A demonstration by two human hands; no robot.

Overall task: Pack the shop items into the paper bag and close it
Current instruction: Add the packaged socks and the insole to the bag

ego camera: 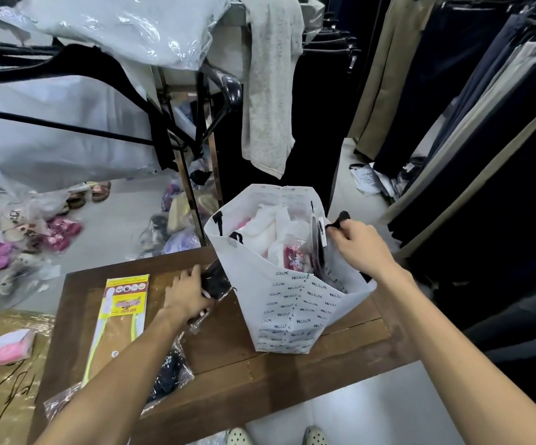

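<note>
A white printed paper bag (295, 303) stands open on the wooden table (260, 370). Inside it I see white wrapped items (273, 229) and a pink packet (294, 256). My right hand (361, 244) grips the bag's black handle (340, 220) at its right rim. My left hand (188, 292) closes on a dark packaged item (216, 279) lying on the table just left of the bag. A long yellow-and-white packet (119, 319) lies further left. Another clear packet with dark contents (170, 370) lies under my left forearm.
A cardboard box (6, 380) with a pink-and-white pack (6, 348) sits left of the table. Bagged shoes and slippers (19, 239) cover the floor at left. Hanging trousers (452, 107) fill the right. A rack with hangers and plastic-wrapped clothes (115, 30) stands behind.
</note>
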